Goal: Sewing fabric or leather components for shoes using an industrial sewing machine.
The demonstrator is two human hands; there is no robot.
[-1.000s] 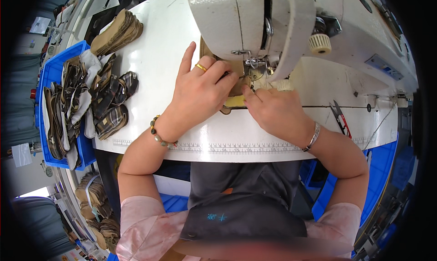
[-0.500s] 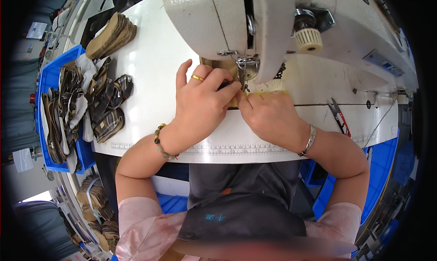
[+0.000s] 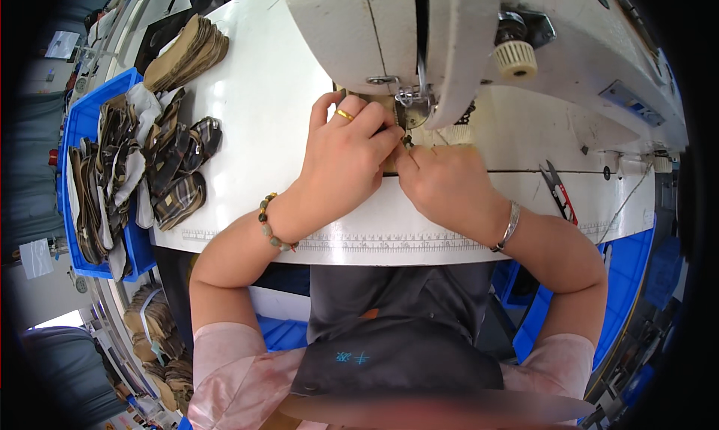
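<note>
A white sewing machine (image 3: pixel 352 25) stands in front of me, its metal presser foot (image 3: pixel 414 100) just beyond my fingers. Beside the foot, my left hand (image 3: pixel 348 149) has its fingers curled together on a small cloth piece, tan with a dark edge, which the hand mostly covers. Its index finger is bent up. My right hand (image 3: pixel 448 183) is closed, with thumb and fingertips meeting the left fingertips right below the foot. Whatever the right fingers pinch is hidden. A beaded bracelet (image 3: pixel 267 224) circles the left wrist, a silver bangle (image 3: pixel 511 226) the right.
At the left a blue bin (image 3: pixel 142 250) holds plaid cloth pieces (image 3: pixel 112 183); more spill onto the white table (image 3: pixel 247 130). A stack of tan pieces (image 3: pixel 191 52) lies behind. Red-handled thread snips (image 3: pixel 560 194) lie right of my right hand. A printed ruler (image 3: pixel 359 243) follows the front edge.
My left hand has shifted slightly right and forward, its fingertips still by the presser foot. The right hand stays close beside it, fingers closed. The view has shifted a little.
</note>
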